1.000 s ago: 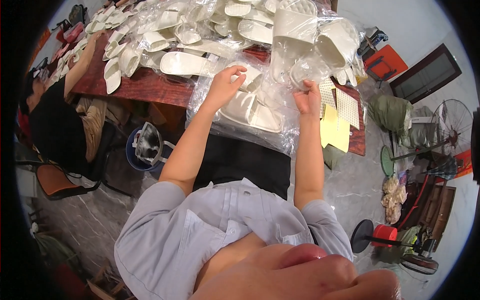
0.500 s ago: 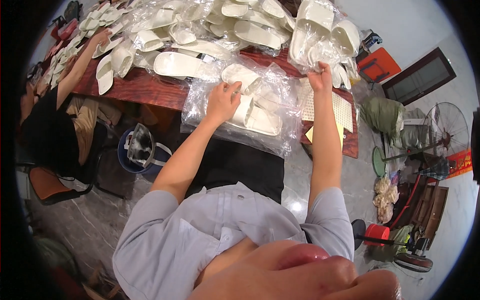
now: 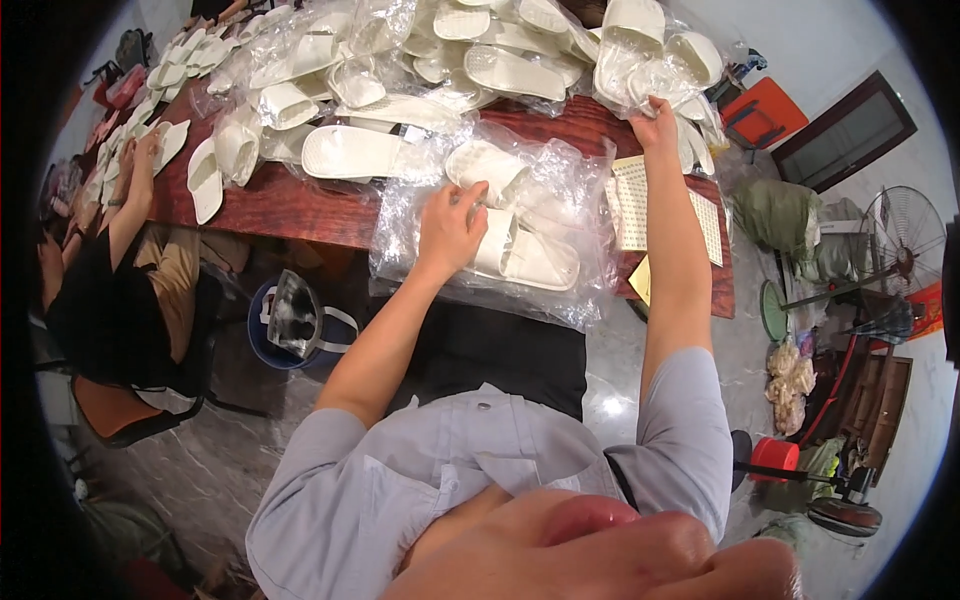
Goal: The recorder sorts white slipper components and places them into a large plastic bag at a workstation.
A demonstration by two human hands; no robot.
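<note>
A pair of white slippers (image 3: 540, 258) lies in a clear plastic bag (image 3: 385, 232) at the table's near edge. My left hand (image 3: 452, 228) rests on this pair with its fingers apart. Farther right, my right hand (image 3: 656, 128) is closed at the near edge of another clear bag of white slippers (image 3: 632, 28), its fingertips pinching the plastic. That bag leans on the pile at the table's back right corner. A single white slipper (image 3: 350, 152) lies just left of my left hand's pair.
White slippers (image 3: 515, 72), many bagged, heap along the back of the red-brown table (image 3: 290, 215). Sticker sheets (image 3: 632, 210) and a yellow paper (image 3: 640, 280) lie at right. A co-worker (image 3: 100, 300) handles slippers at left. A blue bucket (image 3: 262, 345) stands below; a fan (image 3: 905, 250) stands right.
My right hand has moved a little farther away, and the bag of slippers at it now sits lower against the pile. My left hand stays on its pair. The co-worker's raised hand has come down.
</note>
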